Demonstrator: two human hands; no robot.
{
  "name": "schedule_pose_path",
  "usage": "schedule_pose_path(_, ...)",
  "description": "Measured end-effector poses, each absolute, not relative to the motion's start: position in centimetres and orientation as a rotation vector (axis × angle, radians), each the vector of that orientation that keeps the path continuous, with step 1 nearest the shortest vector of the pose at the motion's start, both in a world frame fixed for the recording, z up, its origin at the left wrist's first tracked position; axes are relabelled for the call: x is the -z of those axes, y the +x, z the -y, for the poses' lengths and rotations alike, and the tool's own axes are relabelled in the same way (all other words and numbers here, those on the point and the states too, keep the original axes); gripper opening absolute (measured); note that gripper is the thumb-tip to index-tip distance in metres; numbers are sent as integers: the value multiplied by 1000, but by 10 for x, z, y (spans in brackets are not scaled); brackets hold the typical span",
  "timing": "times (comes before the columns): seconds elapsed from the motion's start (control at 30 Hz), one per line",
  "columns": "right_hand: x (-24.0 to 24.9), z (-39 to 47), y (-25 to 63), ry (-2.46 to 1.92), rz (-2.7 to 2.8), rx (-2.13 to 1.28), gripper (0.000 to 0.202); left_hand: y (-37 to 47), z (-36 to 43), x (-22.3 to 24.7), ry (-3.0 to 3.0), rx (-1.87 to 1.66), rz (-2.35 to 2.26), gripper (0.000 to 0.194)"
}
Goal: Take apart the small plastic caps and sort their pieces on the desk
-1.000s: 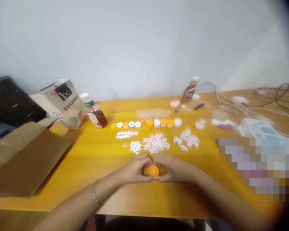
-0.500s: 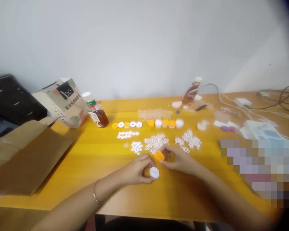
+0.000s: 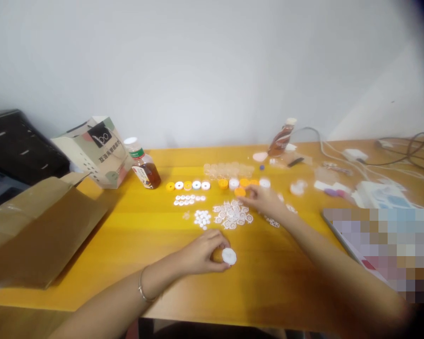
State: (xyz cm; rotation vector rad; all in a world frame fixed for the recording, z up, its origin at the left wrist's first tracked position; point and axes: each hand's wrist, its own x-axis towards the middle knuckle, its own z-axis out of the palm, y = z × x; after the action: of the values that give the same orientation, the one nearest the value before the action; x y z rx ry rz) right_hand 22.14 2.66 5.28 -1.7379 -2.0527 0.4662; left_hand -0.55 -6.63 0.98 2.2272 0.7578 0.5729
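Near the front of the table, my left hand (image 3: 209, 253) pinches a round white disc-shaped piece (image 3: 229, 256) at its edge. Farther out, my right hand (image 3: 259, 200) holds an orange round cap (image 3: 240, 192) between thumb and fingers, just in front of a row of orange and white caps (image 3: 233, 183). Below that hand spreads a pile of white openwork wheel pieces (image 3: 233, 214). More of these pieces (image 3: 273, 222) lie partly hidden under my right forearm. Small white round pieces (image 3: 202, 218) sit in a cluster to the left of the pile.
Clear plastic cups (image 3: 229, 170) stand at the back, with ring-shaped caps (image 3: 187, 185) and small white discs (image 3: 189, 200) left of centre. A drink bottle (image 3: 145, 167), paper bag (image 3: 108, 157) and cardboard box (image 3: 56, 226) are left. Another bottle (image 3: 282, 139) and cables (image 3: 339, 162) lie right.
My right hand has moved forward, away from my left hand, carrying the orange cap up to the row of caps. My left hand stays nearly in place with the white disc-shaped piece.
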Motion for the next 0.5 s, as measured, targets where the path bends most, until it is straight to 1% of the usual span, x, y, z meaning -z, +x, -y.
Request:
schedule_pose_path(0.23,-45,-49,183,-1904,2292,-264,32,-6,65,-8,2236,-573,-748,31)
schedule_pose_path(0.5,-44,-51,182,-1921,2314,-229,27,-5,65,-9,2247,-585,-733,28)
